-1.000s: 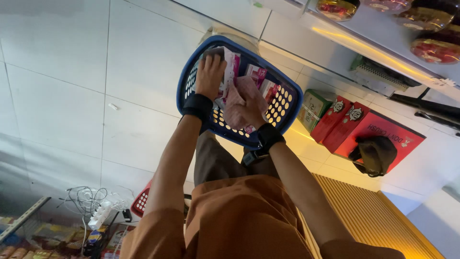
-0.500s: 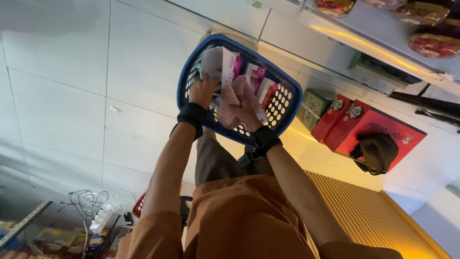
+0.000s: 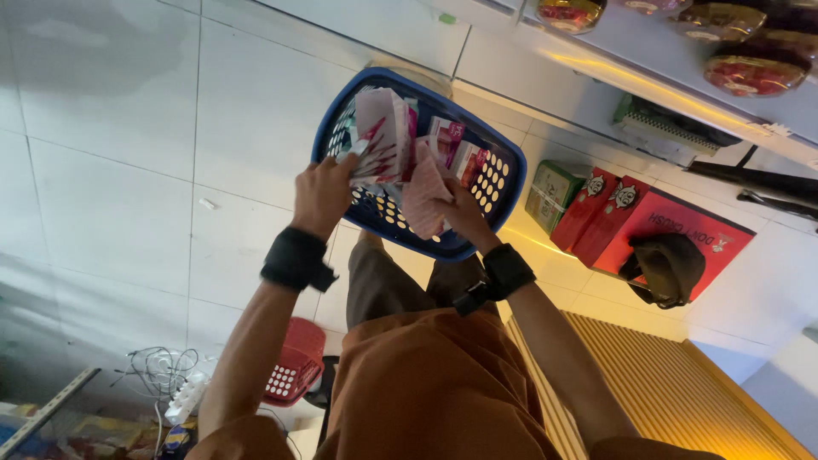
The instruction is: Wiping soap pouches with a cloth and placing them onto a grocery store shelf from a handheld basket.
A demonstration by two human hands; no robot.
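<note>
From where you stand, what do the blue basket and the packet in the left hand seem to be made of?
The blue basket looks like moulded plastic: its walls are pierced by rows of holes. The packet in the left hand seems thin glossy film or coated paper; which is unclear.

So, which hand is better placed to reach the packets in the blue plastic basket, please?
Probably the right hand: it's over the blue plastic basket, nearest those packets; the left hand holds a white-and-pink packet at its rim.

Both hands [image 3: 322, 192] [image 3: 460, 213] forward, fingers closed
</note>
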